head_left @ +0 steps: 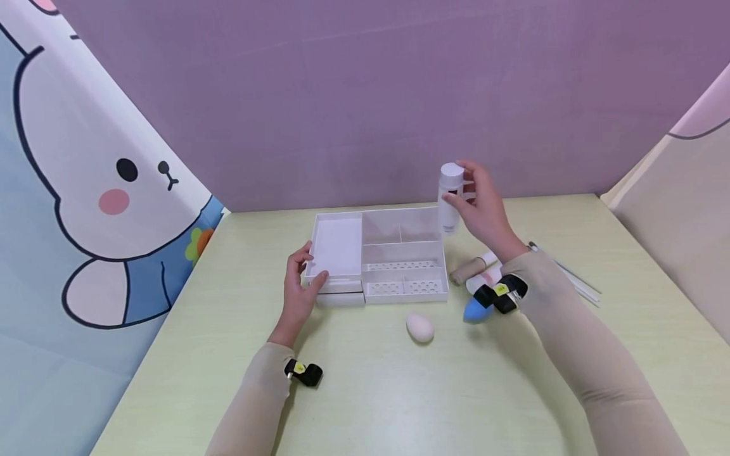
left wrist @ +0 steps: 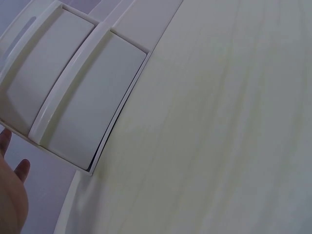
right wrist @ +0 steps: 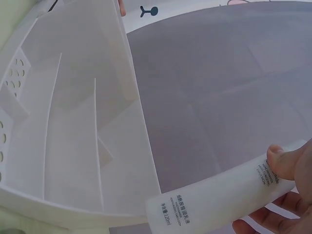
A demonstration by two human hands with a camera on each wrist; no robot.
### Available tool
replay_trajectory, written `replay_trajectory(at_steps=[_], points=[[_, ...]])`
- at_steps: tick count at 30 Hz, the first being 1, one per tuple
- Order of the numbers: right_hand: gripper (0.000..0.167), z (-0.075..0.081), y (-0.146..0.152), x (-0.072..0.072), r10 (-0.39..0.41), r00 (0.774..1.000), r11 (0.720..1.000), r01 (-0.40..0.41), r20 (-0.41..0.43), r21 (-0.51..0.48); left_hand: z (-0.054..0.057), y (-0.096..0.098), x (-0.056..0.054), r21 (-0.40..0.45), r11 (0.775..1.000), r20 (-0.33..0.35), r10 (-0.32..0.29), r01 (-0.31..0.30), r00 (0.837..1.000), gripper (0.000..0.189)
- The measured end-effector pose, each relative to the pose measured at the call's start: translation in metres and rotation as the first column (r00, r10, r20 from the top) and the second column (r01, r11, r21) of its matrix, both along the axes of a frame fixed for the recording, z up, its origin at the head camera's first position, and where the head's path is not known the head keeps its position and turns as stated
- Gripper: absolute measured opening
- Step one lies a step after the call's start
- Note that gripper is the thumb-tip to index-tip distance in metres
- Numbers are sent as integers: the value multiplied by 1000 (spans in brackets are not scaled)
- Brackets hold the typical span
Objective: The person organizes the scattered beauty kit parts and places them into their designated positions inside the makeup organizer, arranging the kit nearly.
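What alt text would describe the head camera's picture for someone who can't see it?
A right hand holds a white bottle near the far right corner of a white divided organizer on a table. The left hand touches the organizer's left side; a pale egg-shaped item lies in front.

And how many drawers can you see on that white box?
2. Both are at the left end of the white box: the upper drawer and, right below it, the lower drawer. The back is hidden, so I can't check there.
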State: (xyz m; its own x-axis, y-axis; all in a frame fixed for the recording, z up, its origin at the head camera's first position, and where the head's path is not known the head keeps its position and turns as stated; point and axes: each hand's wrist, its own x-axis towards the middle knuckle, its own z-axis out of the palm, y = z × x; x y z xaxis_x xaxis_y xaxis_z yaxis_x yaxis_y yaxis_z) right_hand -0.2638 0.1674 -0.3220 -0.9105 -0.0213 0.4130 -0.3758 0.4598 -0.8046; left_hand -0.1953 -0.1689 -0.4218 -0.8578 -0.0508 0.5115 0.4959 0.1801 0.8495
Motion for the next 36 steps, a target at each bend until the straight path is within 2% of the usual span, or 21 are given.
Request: replay_trajectory(at_steps=[7,23,36], points=[[60,4,-9,-3,11,1000,1000,-10,21,-12,1,1,1,-6,1000,5,2,-2,1000,36],[58,1,-36,-11,90,996,993,-89,1,-71,1,0,1,-11,1000,-4,6,-6,1000,35],[59,-6,-61,-19,94,995,987,-87,45,-135,0,1,0,-24,1000,-4,11,-11,1000,35]])
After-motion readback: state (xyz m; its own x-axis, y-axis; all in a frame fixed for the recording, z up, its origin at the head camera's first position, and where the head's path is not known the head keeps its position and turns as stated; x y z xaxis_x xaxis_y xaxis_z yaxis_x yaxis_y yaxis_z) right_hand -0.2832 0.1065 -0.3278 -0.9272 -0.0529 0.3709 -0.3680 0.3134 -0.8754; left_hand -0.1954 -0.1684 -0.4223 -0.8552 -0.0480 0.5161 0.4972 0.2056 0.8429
